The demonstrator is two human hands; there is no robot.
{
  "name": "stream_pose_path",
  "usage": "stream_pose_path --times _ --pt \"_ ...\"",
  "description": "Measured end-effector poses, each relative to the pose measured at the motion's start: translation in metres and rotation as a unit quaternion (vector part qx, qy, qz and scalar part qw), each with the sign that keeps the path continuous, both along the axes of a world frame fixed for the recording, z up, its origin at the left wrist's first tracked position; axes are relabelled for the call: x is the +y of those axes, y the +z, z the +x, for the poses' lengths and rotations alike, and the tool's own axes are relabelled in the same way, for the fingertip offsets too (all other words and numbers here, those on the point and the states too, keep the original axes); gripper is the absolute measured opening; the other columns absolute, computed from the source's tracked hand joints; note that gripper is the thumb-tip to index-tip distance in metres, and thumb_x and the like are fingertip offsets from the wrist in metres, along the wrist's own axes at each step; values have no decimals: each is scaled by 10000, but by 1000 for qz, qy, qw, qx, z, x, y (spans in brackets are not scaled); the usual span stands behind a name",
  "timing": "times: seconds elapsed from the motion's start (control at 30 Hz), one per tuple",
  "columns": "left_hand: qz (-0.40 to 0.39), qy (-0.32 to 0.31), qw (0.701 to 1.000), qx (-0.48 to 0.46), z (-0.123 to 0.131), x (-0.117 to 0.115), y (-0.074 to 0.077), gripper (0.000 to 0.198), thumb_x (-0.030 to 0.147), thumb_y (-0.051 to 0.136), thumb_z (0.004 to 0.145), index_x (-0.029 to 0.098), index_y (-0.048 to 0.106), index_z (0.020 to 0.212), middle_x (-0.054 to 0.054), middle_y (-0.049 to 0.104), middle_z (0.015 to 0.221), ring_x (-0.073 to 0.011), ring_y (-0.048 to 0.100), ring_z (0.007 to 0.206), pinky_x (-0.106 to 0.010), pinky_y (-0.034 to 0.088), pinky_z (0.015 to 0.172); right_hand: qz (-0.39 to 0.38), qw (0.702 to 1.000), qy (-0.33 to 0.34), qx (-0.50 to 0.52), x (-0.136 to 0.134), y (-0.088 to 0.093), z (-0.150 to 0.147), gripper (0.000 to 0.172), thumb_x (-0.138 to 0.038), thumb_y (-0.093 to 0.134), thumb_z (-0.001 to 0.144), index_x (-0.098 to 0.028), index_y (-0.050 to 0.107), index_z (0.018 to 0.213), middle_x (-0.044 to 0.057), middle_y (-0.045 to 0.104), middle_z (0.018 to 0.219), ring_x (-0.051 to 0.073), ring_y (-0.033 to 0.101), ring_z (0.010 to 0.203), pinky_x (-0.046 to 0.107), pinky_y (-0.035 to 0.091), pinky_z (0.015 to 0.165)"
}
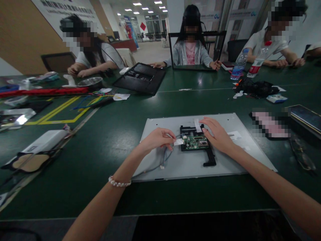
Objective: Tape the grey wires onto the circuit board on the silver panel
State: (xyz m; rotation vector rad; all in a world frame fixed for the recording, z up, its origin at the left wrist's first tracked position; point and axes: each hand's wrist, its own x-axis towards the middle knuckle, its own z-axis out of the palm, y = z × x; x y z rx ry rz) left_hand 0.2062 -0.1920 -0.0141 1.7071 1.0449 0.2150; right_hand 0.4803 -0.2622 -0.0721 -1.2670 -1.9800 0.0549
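A grey metal panel (225,164) lies flat on the green table in front of me. A small green circuit board (194,142) in a black bracket (209,157) sits on its middle. My left hand (156,140) pinches a white tab (178,142) at the end of a grey cable (164,159) beside the board's left edge. Resting on the board's right side, my right hand (218,135) keeps its fingers flat and pressed down. A strip of white tape (197,125) lies just above the board.
Three other people sit at the far side. One of them holds an upright black frame (173,50). A black back cover (141,78), water bottles (239,63), coloured wires (87,100), a white box (45,140) and a tablet (304,115) lie around.
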Motion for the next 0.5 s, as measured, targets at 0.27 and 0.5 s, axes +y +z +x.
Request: stream_pose_path --times 0.27,0.5 --pt "78 -43 996 31 3 -4 -16 156 277 572 752 149 650 794 -32 690 648 -115 628 493 -211 451 519 -3 1000 -4 -5 -1 2 0 359 -273 382 972 -246 496 1311 114 564 1284 271 462 1301 550 395 1076" --pt "131 -12 988 85 11 -19 -3 191 281 547 769 149 678 816 -46 695 704 -105 589 442 -232 434 490 8 999 22 -25 -9 12 -9 349 -254 388 977 -217 495 1308 132 569 1286 270 449 1311 533 381 1092"
